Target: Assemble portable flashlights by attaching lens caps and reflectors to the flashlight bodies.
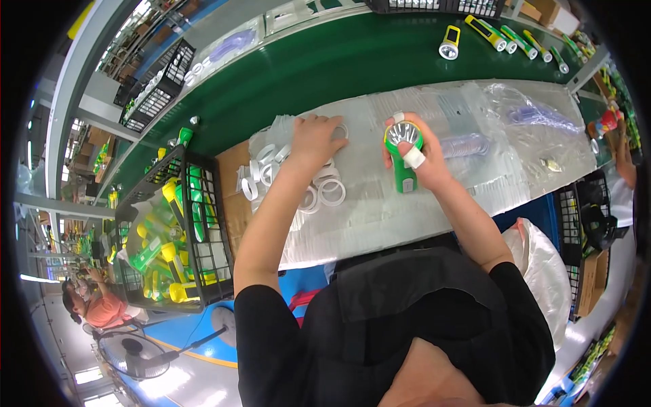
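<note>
Black short sleeves, white-taped right fingers (413, 158)

The right hand (417, 159) is covering the middle of the green flashlight (403, 152), so its handle is showing only below the fingers. The left hand (313, 139) is hiding the white rings (324, 190) under its palm, and it is not clear if the fingers are pinching one. The flashlights inside the black wire basket (196, 224) are overlapping and too small to count. The dark rim is cutting off the far crate (434, 7) at the top edge.
</note>
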The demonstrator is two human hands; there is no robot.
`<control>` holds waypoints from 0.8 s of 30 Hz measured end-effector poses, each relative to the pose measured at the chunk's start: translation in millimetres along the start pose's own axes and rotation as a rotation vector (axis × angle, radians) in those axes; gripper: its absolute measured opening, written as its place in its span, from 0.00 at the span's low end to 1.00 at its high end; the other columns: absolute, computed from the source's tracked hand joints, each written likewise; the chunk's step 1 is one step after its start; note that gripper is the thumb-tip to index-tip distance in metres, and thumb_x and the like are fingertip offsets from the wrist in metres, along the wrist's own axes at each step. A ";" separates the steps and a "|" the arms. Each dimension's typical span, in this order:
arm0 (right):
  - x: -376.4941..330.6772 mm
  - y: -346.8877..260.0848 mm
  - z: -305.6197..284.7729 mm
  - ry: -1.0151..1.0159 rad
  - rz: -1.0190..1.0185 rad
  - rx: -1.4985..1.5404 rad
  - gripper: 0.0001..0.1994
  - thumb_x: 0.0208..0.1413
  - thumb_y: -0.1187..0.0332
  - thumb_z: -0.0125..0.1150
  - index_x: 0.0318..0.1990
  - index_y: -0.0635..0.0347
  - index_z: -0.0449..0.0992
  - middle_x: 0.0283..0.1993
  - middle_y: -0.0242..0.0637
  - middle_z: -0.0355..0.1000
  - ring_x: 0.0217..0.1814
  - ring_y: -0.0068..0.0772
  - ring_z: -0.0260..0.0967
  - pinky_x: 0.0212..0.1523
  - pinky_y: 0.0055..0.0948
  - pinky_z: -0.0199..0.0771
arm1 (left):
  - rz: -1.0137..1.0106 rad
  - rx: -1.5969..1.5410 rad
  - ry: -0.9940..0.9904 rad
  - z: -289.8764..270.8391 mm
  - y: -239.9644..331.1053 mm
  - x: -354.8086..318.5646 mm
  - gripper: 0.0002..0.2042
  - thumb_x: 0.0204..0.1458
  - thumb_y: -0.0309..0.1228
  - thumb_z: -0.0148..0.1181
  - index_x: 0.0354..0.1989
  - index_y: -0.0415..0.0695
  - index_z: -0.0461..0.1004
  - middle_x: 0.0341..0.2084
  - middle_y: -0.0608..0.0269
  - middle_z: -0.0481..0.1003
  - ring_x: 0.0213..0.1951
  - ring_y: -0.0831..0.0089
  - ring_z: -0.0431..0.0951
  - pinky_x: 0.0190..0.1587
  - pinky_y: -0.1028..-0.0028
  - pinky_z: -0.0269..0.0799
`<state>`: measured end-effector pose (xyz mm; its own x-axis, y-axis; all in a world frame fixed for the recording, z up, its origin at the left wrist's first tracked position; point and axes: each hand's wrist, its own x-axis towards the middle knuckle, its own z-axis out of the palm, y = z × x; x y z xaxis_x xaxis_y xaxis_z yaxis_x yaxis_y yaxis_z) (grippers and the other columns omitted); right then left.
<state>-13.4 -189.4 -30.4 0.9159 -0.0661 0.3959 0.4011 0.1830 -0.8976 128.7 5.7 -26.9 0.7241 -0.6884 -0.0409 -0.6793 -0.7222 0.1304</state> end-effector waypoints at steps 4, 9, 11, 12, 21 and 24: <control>-0.2 0.9 0.0 -0.014 0.009 0.043 0.22 0.60 0.57 0.59 0.54 0.62 0.64 0.31 0.38 0.70 0.27 0.28 0.69 0.30 0.29 0.70 | 0.113 -0.604 0.373 -14.8 17.6 -9.1 0.22 0.50 0.34 0.68 0.54 0.49 0.74 0.44 0.57 0.75 0.49 0.67 0.75 0.46 0.63 0.72; -2.2 1.1 -6.7 -0.023 0.075 0.092 0.20 0.59 0.60 0.59 0.53 0.62 0.65 0.37 0.37 0.70 0.35 0.28 0.71 0.38 0.29 0.71 | 0.417 -1.216 0.538 -33.9 76.0 -43.0 0.16 0.51 0.23 0.66 0.49 0.40 0.75 0.47 0.58 0.71 0.51 0.70 0.74 0.47 0.74 0.76; 0.5 1.5 -6.3 -0.004 -0.028 -0.042 0.18 0.58 0.69 0.59 0.54 0.60 0.65 0.41 0.34 0.70 0.35 0.24 0.71 0.36 0.25 0.76 | 0.442 -1.061 0.573 -35.0 80.8 -44.9 0.15 0.49 0.24 0.68 0.46 0.40 0.76 0.47 0.57 0.71 0.49 0.69 0.74 0.45 0.73 0.75; 1.2 1.9 -6.6 -0.033 -0.039 -0.001 0.20 0.56 0.69 0.61 0.55 0.61 0.65 0.45 0.34 0.69 0.39 0.23 0.71 0.36 0.24 0.76 | 0.462 -0.905 0.608 -35.8 83.0 -45.6 0.14 0.47 0.24 0.70 0.43 0.40 0.78 0.47 0.56 0.71 0.47 0.68 0.74 0.43 0.73 0.75; -1.5 7.5 -17.8 -0.031 0.035 0.136 0.30 0.58 0.58 0.62 0.63 0.60 0.60 0.55 0.38 0.66 0.53 0.29 0.68 0.52 0.30 0.71 | 0.515 -0.625 0.624 -36.2 88.0 -43.0 0.15 0.43 0.30 0.73 0.41 0.43 0.81 0.44 0.57 0.71 0.39 0.68 0.75 0.38 0.73 0.72; -2.1 -7.2 -19.3 -0.057 0.049 0.335 0.33 0.56 0.59 0.66 0.65 0.60 0.60 0.63 0.40 0.62 0.60 0.32 0.64 0.58 0.32 0.67 | 0.514 -0.596 0.586 -42.3 91.6 -44.4 0.17 0.42 0.30 0.74 0.42 0.45 0.81 0.44 0.58 0.71 0.39 0.68 0.75 0.37 0.73 0.72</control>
<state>-17.9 -209.4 -28.5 0.9280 0.0039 0.3726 0.3215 0.4970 -0.8060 39.3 -27.1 28.7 0.4109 -0.6514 0.6378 -0.8734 -0.0806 0.4803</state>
